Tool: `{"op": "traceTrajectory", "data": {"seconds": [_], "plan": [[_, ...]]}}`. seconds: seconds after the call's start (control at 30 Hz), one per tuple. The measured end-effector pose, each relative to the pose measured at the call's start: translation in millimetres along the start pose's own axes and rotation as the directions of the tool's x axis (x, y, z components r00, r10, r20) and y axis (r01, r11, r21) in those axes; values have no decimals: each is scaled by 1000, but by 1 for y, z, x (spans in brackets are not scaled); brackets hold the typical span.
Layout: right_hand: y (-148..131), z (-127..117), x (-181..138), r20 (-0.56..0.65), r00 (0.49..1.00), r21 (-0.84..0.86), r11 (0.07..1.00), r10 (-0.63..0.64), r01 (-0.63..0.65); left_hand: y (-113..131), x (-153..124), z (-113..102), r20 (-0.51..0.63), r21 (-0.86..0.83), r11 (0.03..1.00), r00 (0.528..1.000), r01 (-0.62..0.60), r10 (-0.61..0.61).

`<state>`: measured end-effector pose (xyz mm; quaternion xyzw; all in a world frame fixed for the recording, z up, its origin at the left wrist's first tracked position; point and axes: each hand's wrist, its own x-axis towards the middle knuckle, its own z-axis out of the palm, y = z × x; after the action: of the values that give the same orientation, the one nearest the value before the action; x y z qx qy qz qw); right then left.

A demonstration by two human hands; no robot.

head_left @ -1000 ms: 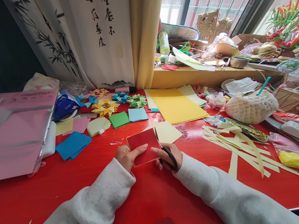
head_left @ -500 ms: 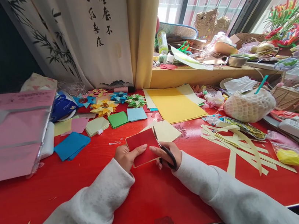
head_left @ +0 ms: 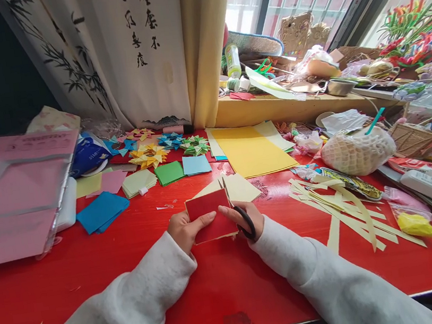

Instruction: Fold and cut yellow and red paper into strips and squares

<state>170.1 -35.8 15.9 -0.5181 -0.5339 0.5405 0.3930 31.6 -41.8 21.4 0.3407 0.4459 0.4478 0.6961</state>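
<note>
A red paper rectangle (head_left: 208, 206) with cream edges showing around it is held up over the red table. My left hand (head_left: 183, 230) pinches its left side, thumb lying across the front. On its right side my right hand (head_left: 250, 216) keeps black-handled scissors (head_left: 246, 223) hooked on the fingers, and its thumb presses on the red paper. The scissor blades point away along the paper's right edge, slightly apart. Behind the paper, cream sheets (head_left: 241, 188) lie on the table, partly hidden.
Cut cream strips (head_left: 338, 204) are scattered at the right. Yellow sheets (head_left: 254, 151), folded paper stars (head_left: 148, 155) and small stacks of blue paper (head_left: 102, 211) and green paper (head_left: 169, 173) lie farther back. A pink paper pack (head_left: 23, 194) stands at the left.
The red paper has turned slightly and shifted a little right, and more of the scissor blades shows beyond its right edge. Both hands keep their hold.
</note>
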Motion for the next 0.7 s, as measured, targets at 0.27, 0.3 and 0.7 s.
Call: {"op": "traceTrajectory", "data": {"seconds": [0.27,0.3,0.7], "plan": [[2,-1,-1,174,981,73,993,82,-96,3,7,-6,-109,19,996,990,-87,89],[1,0,-2,180,981,61,994,76,-89,3,7,-6,-95,25,997,992,-77,79],[2,0,-3,169,984,73,996,47,-60,-1,9,-11,-55,62,997,998,-40,43]]}}
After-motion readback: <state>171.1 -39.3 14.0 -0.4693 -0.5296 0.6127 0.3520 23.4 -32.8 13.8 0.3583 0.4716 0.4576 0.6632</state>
